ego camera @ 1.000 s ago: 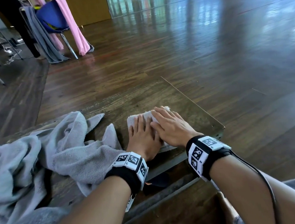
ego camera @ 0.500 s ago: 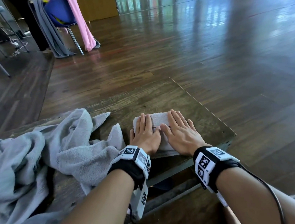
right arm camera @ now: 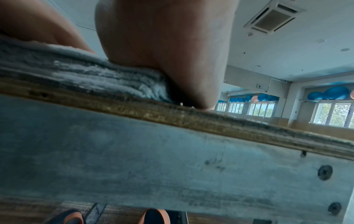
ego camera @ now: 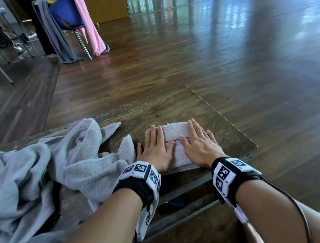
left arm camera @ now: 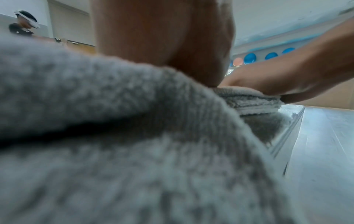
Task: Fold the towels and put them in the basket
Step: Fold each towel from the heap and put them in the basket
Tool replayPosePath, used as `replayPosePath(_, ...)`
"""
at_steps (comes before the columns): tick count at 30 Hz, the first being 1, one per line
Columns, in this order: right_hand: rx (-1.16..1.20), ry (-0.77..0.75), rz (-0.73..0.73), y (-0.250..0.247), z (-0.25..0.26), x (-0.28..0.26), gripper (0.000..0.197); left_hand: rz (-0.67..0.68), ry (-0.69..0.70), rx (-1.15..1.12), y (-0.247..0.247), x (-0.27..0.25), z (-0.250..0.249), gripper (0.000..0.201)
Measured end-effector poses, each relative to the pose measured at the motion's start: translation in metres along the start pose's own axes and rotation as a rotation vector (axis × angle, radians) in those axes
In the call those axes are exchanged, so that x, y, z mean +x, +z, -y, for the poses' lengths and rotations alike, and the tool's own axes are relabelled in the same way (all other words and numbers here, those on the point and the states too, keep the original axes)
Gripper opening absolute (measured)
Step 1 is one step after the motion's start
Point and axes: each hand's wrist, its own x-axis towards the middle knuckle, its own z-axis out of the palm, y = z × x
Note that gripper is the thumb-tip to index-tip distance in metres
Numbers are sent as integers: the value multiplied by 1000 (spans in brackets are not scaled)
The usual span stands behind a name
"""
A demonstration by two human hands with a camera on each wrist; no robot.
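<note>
Wood-grain table (ego camera: pixel 175 108), worn and scuffed, is carrying everything; its near edge is running out of view under the forearms, and the right wrist view is showing its chipped edge (right arm camera: pixel 220 121) over a grey metal rail with screw heads. Crumpled grey towels (ego camera: pixel 44 168), soft terry, are sprawling across the table's left side, cut off at the frame edge and blurring out most of the left wrist view (left arm camera: pixel 114 136). No basket is showing in any view. Small folded towel (ego camera: pixel 175 137), a pale layered rectangle with a dark checked stripe, is lying flat near the table's near right corner. Left hand (ego camera: pixel 154 150) and right hand (ego camera: pixel 199 147) are pressing flat on it, fingers straight and spread, grasping nothing, covering both ends.
</note>
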Motion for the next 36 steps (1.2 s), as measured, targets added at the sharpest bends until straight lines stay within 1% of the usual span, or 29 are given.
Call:
replayPosePath(6, -4, 24, 14, -2, 0, -6, 72, 20, -50, -16, -1, 6, 3, 69)
replayPosePath(11, 0, 33, 18, -3, -1, -13, 72, 1, -80, -45, 1, 10, 5, 66)
replayPosePath(15, -2, 39, 35, -5, -4, -18, 72, -13, -121, -77, 1, 10, 5, 67)
replayPosePath(19, -4, 31, 50, -6, -6, -18, 71, -7, -213, -149, -4, 13, 11, 70)
replayPosePath(23, -13, 28, 51, -5, -6, -17, 71, -44, -292, -93, -8, 15, 17, 75)
replayPosePath(27, -8, 33, 55, -6, -7, -18, 71, -76, -287, -113, -8, 16, 15, 71)
replayPosePath(31, -4, 27, 58, -6, -7, -17, 71, -151, -242, -187, -9, 17, 16, 62)
replayPosePath(34, -9, 25, 51, -5, -9, -15, 71, -219, -213, -188, -13, 15, 15, 53)
replayPosePath(36, -14, 24, 52, -4, -10, -14, 72, -262, -211, -201, -16, 12, 14, 53)
